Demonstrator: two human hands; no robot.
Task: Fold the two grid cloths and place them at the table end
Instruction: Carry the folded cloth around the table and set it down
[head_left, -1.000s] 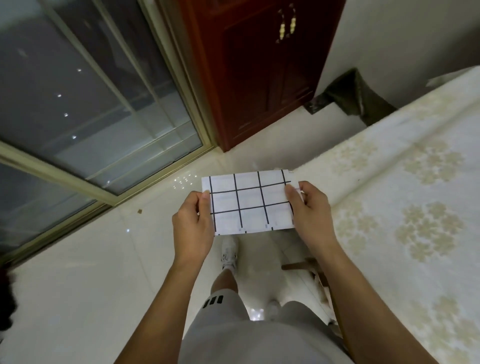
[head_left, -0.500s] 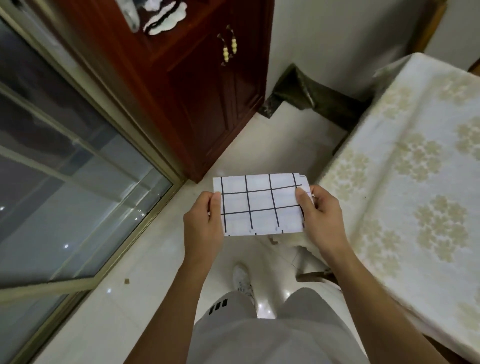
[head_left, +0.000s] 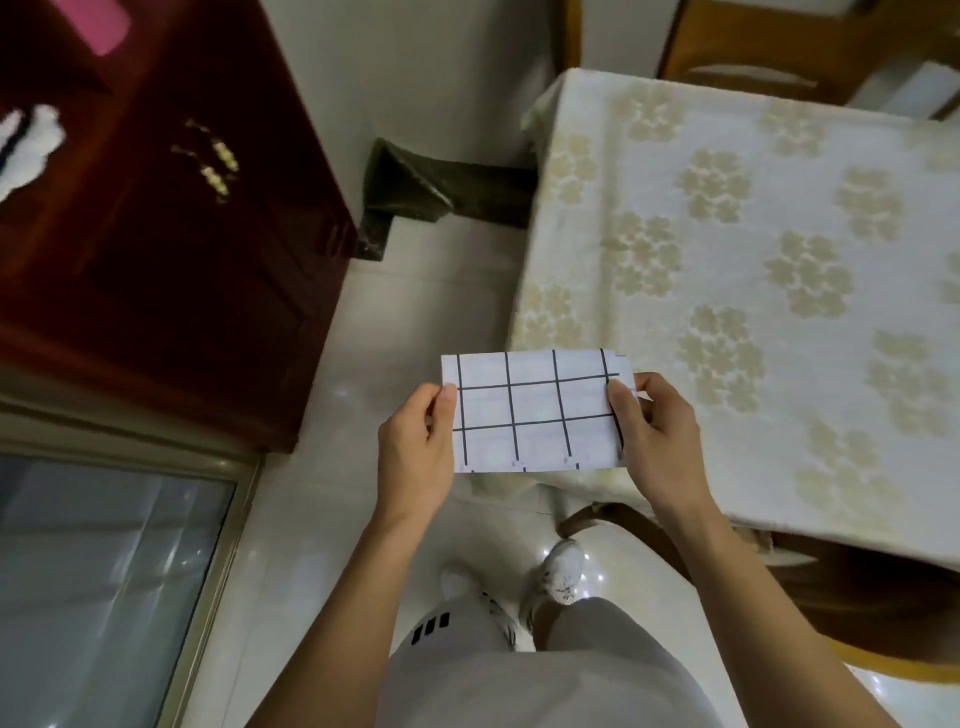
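Note:
A folded white cloth with a black grid (head_left: 535, 410) is held flat in the air in front of me, just left of the table's near corner. My left hand (head_left: 415, 452) pinches its left edge, thumb on top. My right hand (head_left: 660, 441) pinches its right edge the same way. The table (head_left: 753, 270), covered with a pale cloth with beige flower prints, fills the right side. Only one grid cloth is in view.
A dark red wooden cabinet (head_left: 171, 218) stands at the left, with a glass sliding door (head_left: 104, 582) below it. A wooden chair (head_left: 857, 597) sits tucked under the table's near edge. A dark plinth (head_left: 415, 187) lies by the wall. White tiled floor lies between.
My view has swung right and forward: the table now fills much more of the right side and the cabinet has slid left. Both hands keep the same hold on the folded cloth.

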